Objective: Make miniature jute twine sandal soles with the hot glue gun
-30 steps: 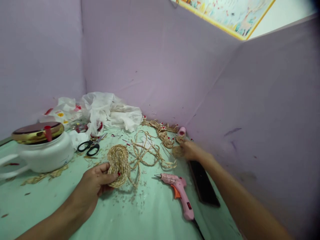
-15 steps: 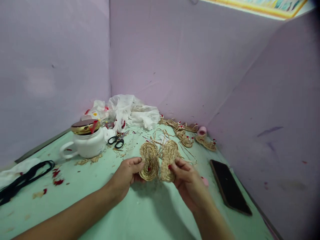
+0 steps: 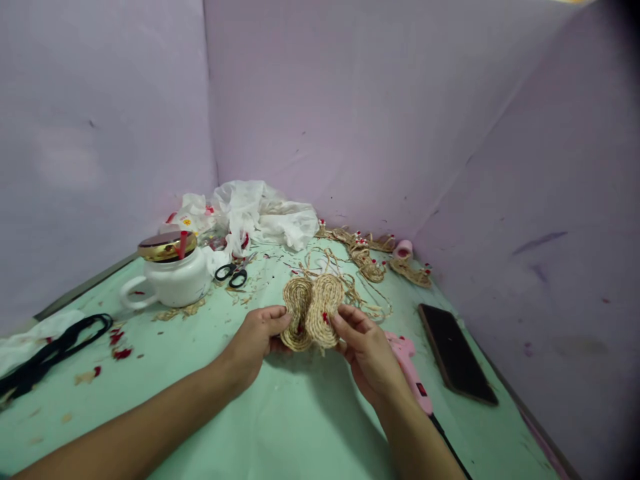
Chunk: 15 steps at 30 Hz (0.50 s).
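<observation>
Two small sole-shaped pieces of coiled straw braid are held up side by side above the green cloth. My left hand (image 3: 263, 335) pinches the left straw sole (image 3: 295, 303) by its outer edge. The right straw sole (image 3: 324, 300), with a red spot low on it, is gripped at its edge by my right hand (image 3: 361, 340). It partly overlaps the left one. Loose straw strands (image 3: 360, 293) lie just behind them. A pink glue gun (image 3: 413, 373) with a black cord rests partly behind my right forearm.
A white lidded mug (image 3: 183, 280) and black-handled scissors (image 3: 231, 273) stand at left, near black cord (image 3: 60, 350). White plastic bags (image 3: 270, 217) lie against the wall. Several small straw slippers (image 3: 367, 263) sit at the back right, beyond a dark phone (image 3: 455, 353).
My hands have brought the two straw soles together, so the right one now overlaps the left. The view has tilted down slightly, and more of the pink glue gun shows.
</observation>
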Each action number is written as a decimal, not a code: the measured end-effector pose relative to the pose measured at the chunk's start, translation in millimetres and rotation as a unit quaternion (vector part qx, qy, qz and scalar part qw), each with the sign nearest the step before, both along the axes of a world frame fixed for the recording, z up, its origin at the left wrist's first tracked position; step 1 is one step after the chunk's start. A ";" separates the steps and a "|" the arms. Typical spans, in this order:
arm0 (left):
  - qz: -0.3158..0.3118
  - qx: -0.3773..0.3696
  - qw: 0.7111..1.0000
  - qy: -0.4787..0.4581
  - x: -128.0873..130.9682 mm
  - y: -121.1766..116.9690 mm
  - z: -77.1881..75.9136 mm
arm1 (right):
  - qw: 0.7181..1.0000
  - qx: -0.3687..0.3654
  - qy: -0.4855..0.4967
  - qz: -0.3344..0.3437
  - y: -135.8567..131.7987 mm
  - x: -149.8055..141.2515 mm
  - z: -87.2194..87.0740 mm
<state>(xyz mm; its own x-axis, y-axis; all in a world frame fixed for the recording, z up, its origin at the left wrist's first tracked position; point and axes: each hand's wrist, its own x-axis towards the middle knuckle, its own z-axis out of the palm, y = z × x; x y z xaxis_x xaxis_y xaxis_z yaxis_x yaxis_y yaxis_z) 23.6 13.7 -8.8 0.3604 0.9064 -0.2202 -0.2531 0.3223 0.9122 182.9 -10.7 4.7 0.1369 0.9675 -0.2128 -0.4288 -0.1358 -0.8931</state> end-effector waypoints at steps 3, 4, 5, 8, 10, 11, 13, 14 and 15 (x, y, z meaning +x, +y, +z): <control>0.000 -0.008 1.000 -0.004 1.0 0.0 -1.7 | 1.000 -0.011 -0.023 -0.005 1.5 3.2 -0.5; 0.000 -0.011 1.000 -0.006 1.5 -0.4 -1.9 | 0.999 -0.015 -0.037 -0.003 1.9 3.4 -1.9; 0.000 -0.013 1.000 -0.010 2.1 -0.9 -2.0 | 0.998 -0.019 -0.053 -0.001 2.2 3.1 -3.7; 0.001 -0.013 1.000 -0.023 3.8 -2.7 -2.0 | 0.997 -0.021 -0.080 -0.009 2.5 -0.6 -9.9; -0.001 -0.012 0.999 -0.032 4.6 -3.2 -2.0 | 0.996 -0.022 -0.086 -0.012 2.4 -3.5 -13.4; -0.002 -0.011 0.999 -0.036 4.9 -3.2 -2.0 | 0.996 -0.024 -0.089 -0.012 2.4 -4.7 -14.7; -0.002 -0.011 0.999 -0.041 5.2 -2.7 -2.5 | 0.995 -0.025 -0.095 -0.012 2.4 -6.3 -16.6; -0.002 -0.011 0.999 -0.043 5.2 -2.4 -2.8 | 0.995 -0.026 -0.098 -0.013 2.4 -6.9 -17.1; -0.002 -0.010 0.999 -0.044 5.2 -2.0 -3.2 | 0.994 -0.025 -0.101 -0.015 2.5 -7.4 -17.5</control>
